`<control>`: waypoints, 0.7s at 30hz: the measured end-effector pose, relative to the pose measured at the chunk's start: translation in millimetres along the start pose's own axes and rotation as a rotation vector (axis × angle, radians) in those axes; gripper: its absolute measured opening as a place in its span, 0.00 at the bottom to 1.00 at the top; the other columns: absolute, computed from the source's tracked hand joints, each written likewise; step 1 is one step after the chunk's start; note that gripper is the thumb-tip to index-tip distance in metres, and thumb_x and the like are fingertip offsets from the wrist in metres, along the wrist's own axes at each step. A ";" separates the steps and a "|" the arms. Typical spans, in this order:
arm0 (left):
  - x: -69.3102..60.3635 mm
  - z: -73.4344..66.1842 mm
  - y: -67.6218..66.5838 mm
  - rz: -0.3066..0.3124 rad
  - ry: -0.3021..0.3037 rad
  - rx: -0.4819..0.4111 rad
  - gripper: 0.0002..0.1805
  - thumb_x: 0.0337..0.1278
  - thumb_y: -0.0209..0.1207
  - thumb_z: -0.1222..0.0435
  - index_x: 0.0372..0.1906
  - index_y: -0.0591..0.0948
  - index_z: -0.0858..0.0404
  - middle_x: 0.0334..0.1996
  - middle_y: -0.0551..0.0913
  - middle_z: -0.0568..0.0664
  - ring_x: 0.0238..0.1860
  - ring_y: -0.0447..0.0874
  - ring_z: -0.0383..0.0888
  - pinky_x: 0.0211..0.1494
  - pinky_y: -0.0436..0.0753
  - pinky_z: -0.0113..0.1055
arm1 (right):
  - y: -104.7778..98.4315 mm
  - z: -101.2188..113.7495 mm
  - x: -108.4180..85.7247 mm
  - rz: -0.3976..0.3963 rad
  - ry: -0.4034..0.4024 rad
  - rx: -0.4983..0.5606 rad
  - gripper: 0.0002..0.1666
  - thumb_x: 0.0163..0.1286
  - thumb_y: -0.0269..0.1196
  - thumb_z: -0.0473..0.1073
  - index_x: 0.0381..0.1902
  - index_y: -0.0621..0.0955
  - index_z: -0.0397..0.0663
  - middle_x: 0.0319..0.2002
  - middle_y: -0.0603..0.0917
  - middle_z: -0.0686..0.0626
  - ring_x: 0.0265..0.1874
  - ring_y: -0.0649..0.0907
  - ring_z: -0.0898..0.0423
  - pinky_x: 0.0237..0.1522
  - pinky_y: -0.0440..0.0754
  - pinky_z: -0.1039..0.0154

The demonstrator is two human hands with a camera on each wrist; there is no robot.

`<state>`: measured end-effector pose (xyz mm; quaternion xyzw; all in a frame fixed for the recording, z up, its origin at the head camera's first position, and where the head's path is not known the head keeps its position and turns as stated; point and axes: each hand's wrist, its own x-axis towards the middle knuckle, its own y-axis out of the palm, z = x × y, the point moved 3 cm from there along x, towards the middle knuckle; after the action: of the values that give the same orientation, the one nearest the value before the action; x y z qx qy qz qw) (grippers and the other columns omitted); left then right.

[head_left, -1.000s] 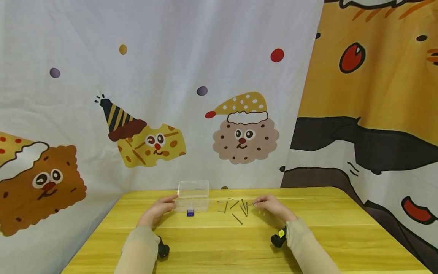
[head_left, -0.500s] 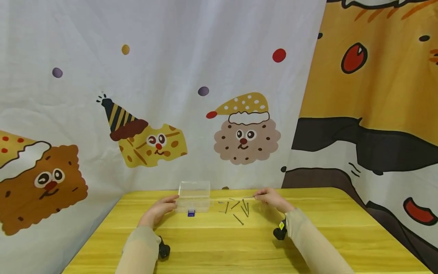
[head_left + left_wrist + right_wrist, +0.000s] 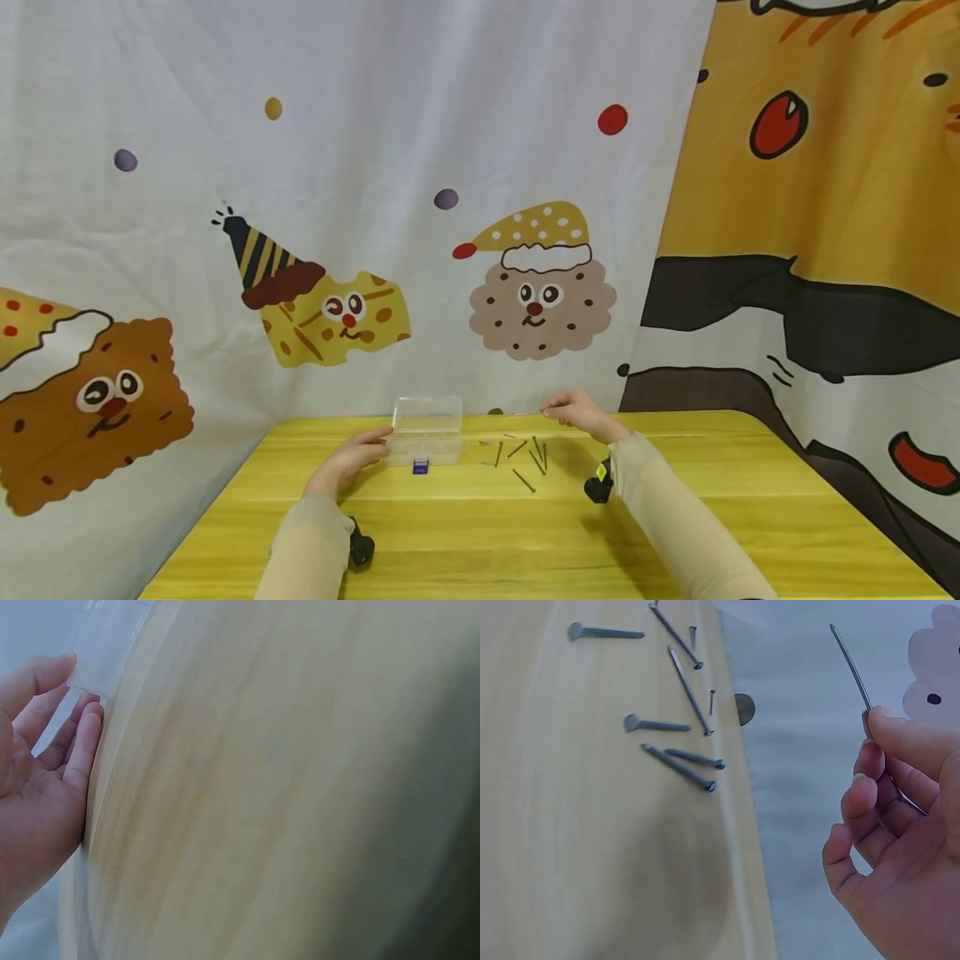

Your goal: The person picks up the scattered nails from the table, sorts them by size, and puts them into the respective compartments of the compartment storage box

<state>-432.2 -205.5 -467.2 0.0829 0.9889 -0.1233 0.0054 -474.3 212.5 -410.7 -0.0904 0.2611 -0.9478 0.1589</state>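
Observation:
My right hand [image 3: 581, 412] pinches a long thin nail [image 3: 853, 667] between thumb and fingertips. In the head view the nail points left, above the table's far edge. Its pointed end sticks out past my thumb in the right wrist view. My left hand [image 3: 348, 460] rests against the left side of a clear plastic box [image 3: 442, 450], its fingers fairly straight and loose. The box stands with its lid [image 3: 427, 412] raised at the back and a blue latch [image 3: 421, 467] in front. In the left wrist view only a corner of the box [image 3: 101, 656] shows beside my thumb.
Several loose nails [image 3: 523, 481] of differing lengths lie scattered on the wooden table [image 3: 480, 542], right of the box. Behind the table's far edge hangs a printed cloth [image 3: 442, 317] with cartoon figures. Both wrists carry small black cameras [image 3: 597, 490].
My right hand has lifted the nail off the group on the table, and carried it up and back toward the far edge. My left hand stays at the box.

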 end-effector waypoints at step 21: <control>-3.8 -5.0 3.0 -0.002 -0.004 -0.012 0.28 0.64 0.54 0.72 0.69 0.67 0.70 0.62 0.67 0.67 0.62 0.65 0.60 0.68 0.63 0.55 | 17.9 17.3 26.3 0.036 -0.056 0.024 0.17 0.71 0.60 0.40 0.51 0.82 0.32 0.39 0.80 0.35 0.26 0.71 0.53 0.33 0.74 0.60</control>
<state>-427.9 -202.1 -463.0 0.0816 0.9897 -0.1175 0.0078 -489.8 180.8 -403.1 -0.1103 0.2468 -0.9450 0.1842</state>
